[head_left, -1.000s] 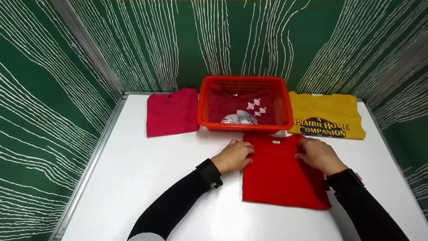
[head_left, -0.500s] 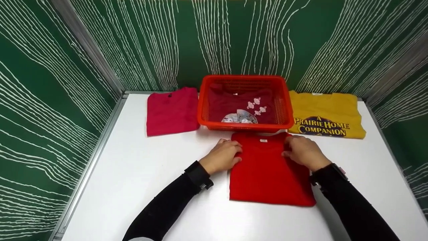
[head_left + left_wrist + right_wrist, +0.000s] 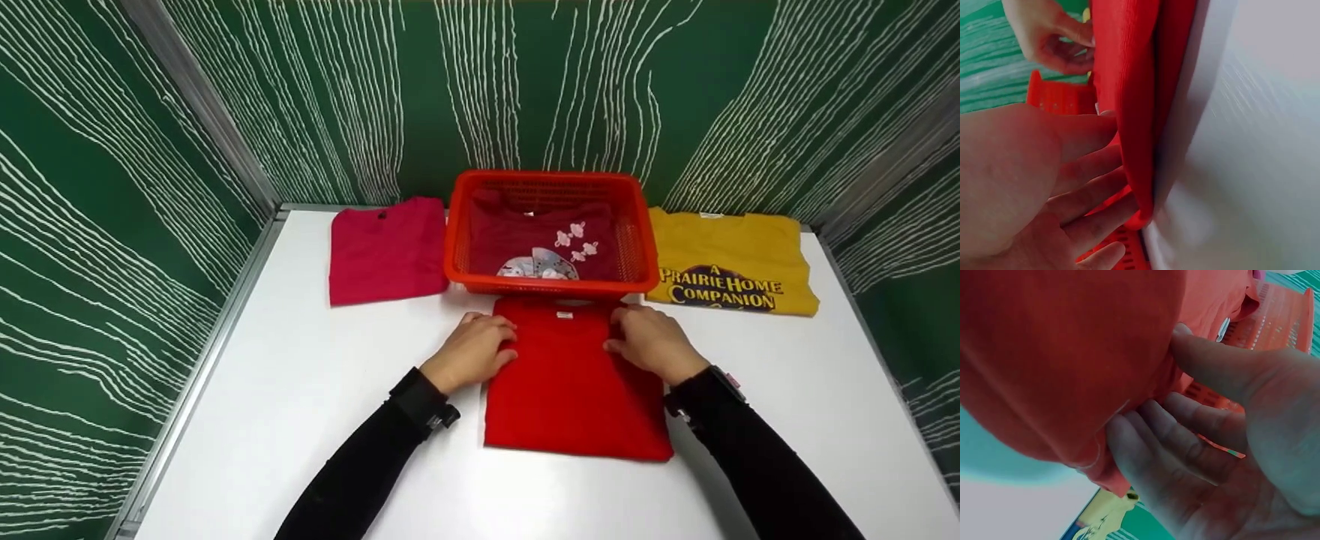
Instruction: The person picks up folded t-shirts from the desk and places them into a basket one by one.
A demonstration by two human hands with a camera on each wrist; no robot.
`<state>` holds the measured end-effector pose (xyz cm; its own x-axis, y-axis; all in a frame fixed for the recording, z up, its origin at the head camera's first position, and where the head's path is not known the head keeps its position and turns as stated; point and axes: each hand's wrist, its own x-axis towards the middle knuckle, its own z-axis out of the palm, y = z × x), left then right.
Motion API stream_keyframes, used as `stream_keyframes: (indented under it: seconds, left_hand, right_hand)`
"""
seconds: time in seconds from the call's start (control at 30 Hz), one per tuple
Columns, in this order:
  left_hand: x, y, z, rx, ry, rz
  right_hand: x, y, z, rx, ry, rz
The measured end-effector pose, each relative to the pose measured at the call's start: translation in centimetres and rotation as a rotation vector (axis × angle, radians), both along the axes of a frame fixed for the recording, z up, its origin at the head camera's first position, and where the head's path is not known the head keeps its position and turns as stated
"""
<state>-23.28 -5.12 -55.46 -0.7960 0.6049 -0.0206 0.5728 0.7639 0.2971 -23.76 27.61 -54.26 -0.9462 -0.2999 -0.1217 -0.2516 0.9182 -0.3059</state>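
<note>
A folded red T-shirt (image 3: pixel 574 390) lies on the white table with its neck label toward the basket. At its upper left edge my left hand (image 3: pixel 472 346) grips the cloth. The left wrist view shows the thumb (image 3: pixel 1092 132) on the fabric and the fingers reaching behind the folded side. My right hand (image 3: pixel 654 341) pinches the upper right corner. In the right wrist view its thumb (image 3: pixel 1213 363) presses on the cloth while the other fingers lie along the edge, fingertips partly hidden by fabric.
Right behind the red shirt stands a red plastic basket (image 3: pixel 551 285) holding a maroon printed T-shirt (image 3: pixel 499 236). A folded pink T-shirt (image 3: pixel 386 255) lies left of it, and a folded yellow T-shirt (image 3: pixel 735 247) lies right. Green walls (image 3: pixel 420 90) with white lines surround the table (image 3: pixel 337 375).
Both hands have moved left across the table, and the folded red T-shirt has slid along with them to in front of the basket. The basket and other shirts stay put.
</note>
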Motion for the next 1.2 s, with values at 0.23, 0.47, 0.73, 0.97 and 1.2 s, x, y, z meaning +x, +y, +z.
stream_keyframes:
  seconds: [0.23,0.47,0.73,0.97,1.2]
  left_hand:
    - [0.1,-1.4,-0.1,0.047,0.011,0.052]
    - [-0.1,-2.1,-0.2,0.077,0.016,0.099]
    - [-0.7,-2.0,-0.2,0.122,0.004,0.149]
    - [-1.6,-2.1,0.6,0.237,0.003,0.216]
    - [-2.5,-2.3,0.2,0.230,0.099,0.333]
  right_hand:
    - [0.0,-1.9,-0.1,-0.001,0.045,0.004]
    - [0.0,-2.8,-0.7,-0.030,0.096,0.005]
    - [-0.1,-2.4,-0.6,-0.104,0.072,0.002]
    - [-0.4,-0.5,0.7,-0.256,-0.032,-0.098]
    - [-0.8,1.7,0.6,-0.265,0.017,-0.185]
